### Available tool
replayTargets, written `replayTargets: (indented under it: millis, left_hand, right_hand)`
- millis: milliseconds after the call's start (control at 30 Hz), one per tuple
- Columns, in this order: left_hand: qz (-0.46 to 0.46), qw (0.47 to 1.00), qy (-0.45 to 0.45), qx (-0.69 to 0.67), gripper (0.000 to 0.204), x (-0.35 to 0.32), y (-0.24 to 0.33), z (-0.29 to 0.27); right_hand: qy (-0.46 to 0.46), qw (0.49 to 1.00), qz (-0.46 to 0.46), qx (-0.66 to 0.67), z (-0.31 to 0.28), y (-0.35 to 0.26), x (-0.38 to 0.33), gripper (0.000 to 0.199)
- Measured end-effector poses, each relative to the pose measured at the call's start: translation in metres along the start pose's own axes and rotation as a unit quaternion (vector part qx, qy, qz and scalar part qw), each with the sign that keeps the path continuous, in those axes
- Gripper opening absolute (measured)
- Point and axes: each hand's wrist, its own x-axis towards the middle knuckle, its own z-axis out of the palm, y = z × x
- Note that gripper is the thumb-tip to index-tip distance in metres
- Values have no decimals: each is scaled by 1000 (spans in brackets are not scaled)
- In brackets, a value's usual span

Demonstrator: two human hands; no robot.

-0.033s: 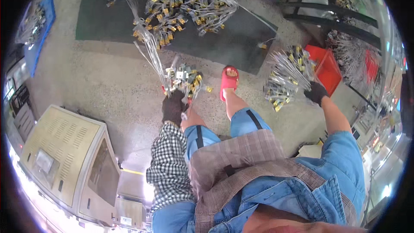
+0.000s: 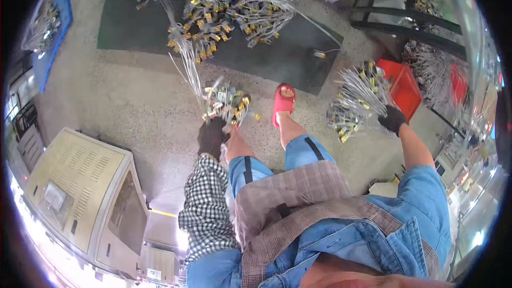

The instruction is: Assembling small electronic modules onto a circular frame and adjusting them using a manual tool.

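My left hand (image 2: 212, 136), in a dark glove, is closed at the near end of a cable bundle (image 2: 226, 100) with yellow and white connectors. Its fingers are partly hidden by the bundle. Out to the right, my gloved right hand (image 2: 393, 119) grips a second cable bundle (image 2: 362, 92) by its pale wires. Yellow and grey connectors fan out on that bundle's left and far sides. Both bundles are held over the floor, one on either side of my feet. Long loose wires (image 2: 188, 66) stretch from near the left bundle toward the pile beyond.
A large pile of cables (image 2: 229, 5) lies on a dark mat (image 2: 288, 56) ahead. An open red bin (image 2: 406, 92) stands beside the right bundle, near a dark metal frame (image 2: 410, 34). A beige cabinet (image 2: 80, 181) is at the left, and a blue tray (image 2: 55, 37) farther off.
My left hand has come slightly nearer to me, and the connectors in front of it have shifted a little. My right hand stays on its bundle, lowered very slightly in the picture.
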Motion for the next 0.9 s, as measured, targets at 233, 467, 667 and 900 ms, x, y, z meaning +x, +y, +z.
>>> replayTargets:
  millis: [233, 467, 667, 900]
  left_hand:
    - [-317, 924, -7, -213, 32, -88, 49, -112]
    - [-143, 950, 168, -221, 26, -194, 4, -217]
    - [-150, 850, 232, -448, 31, -317, 75, -366]
    - [38, 764, 196, -613, 34, -471, 224, -560]
  right_hand:
    - [113, 986, 16, 123, -15, 21, -111, 68]
    - [274, 953, -44, 123, -84, -61, -255, 53]
    - [367, 893, -175, 196, -180, -129, -403, 46]
    - [310, 856, -264, 318, -343, -230, -670, 51]
